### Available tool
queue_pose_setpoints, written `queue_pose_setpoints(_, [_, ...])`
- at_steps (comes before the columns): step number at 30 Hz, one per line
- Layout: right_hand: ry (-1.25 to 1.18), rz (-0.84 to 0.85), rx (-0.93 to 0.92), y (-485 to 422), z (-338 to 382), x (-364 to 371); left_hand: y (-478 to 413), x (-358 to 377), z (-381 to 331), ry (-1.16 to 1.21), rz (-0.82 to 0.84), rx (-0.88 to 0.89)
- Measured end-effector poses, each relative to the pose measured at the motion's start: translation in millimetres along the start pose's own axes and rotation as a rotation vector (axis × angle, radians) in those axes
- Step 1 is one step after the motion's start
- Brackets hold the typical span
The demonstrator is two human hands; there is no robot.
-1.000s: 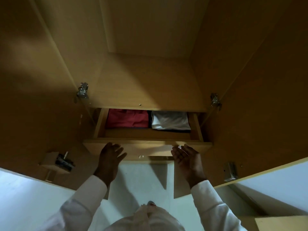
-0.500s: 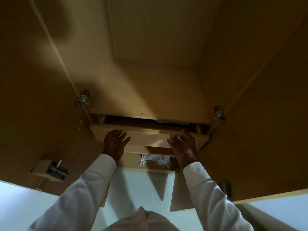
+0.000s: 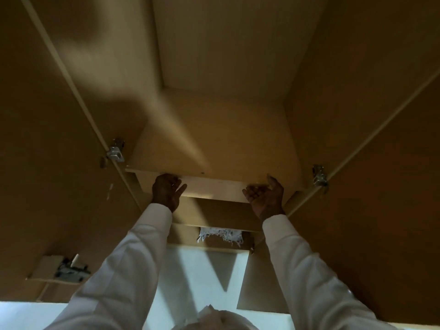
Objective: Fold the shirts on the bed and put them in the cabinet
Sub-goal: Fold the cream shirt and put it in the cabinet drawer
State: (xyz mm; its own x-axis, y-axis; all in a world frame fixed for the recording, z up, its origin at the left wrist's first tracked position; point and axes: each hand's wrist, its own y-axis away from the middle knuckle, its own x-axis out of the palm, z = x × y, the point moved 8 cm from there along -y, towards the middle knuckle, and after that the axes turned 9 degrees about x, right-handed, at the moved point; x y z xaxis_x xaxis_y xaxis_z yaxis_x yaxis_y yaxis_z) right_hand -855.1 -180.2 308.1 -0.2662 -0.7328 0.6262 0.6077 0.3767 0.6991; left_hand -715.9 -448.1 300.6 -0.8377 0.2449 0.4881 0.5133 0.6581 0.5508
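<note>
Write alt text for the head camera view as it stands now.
The left hand and right hand, in white sleeves, press open against a drawer front inside an open wooden cabinet; nothing in the drawer shows. A white fringed cloth pokes out of a gap below.

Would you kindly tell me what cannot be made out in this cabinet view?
Head view:
Drawer contents: hidden behind the drawer front, under the shelf; no shirts show.
The white frayed material below: mostly covered by a panel, unidentifiable.
The fitting on the left door: dark and too small to identify.
</note>
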Motion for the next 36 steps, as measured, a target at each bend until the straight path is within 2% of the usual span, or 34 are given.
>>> queue_pose_setpoints(3, [0.0,-0.033,-0.011,-3.8,3.7,3.9,-10.9,5.5,-2.6,0.042,-0.015,-0.024])
queue_pose_setpoints(6, [0.097,-0.047,-0.02,-2.9,-2.0,2.3,-14.0,6.6,-4.8,0.019,0.034,-0.034])
queue_pose_setpoints(11, [0.404,-0.115,-0.063,29.3,-19.8,-0.5,5.9,15.5,-8.1,-0.278,0.201,-0.025])
queue_pose_setpoints(13, [0.64,-0.117,-0.074,65.1,-30.7,-4.2,29.2,19.5,7.0,-0.417,0.334,-0.049])
queue_pose_setpoints(15, [0.908,-0.111,-0.117,117.8,-40.6,-14.3,67.8,22.2,30.3,-0.573,0.545,-0.11])
queue_pose_setpoints(17, [1.051,-0.063,-0.15,162.7,-44.9,-19.1,101.4,23.8,43.3,-0.699,0.702,-0.095])
queue_pose_setpoints(21, [0.973,-0.105,-0.278,257.4,-47.6,-52.1,176.2,31.7,57.9,-0.818,0.947,-0.04])
queue_pose_setpoints(24, [0.828,-0.23,-0.433,317.1,-52.2,-89.3,235.4,38.3,75.3,-0.909,1.278,-0.033])
queue_pose_setpoints(28, [0.68,-0.428,-0.602,353.4,-46.5,-120.7,283.1,52.7,86.0,-1.033,1.532,0.09])
queue_pose_setpoints(30, [0.604,-0.51,-0.698,359.8,-37.8,-133.3,297.9,61.4,90.0,-1.09,1.609,0.188])
queue_pose_setpoints(33, [0.577,-0.608,-0.837,364.2,-24.9,-137.5,313.8,72.8,88.9,-1.12,1.641,0.303])
queue_pose_setpoints(36, [0.558,-0.564,-0.855,357.5,-19.9,-130.5,329.1,88.0,81.4,-1.048,1.634,0.393])
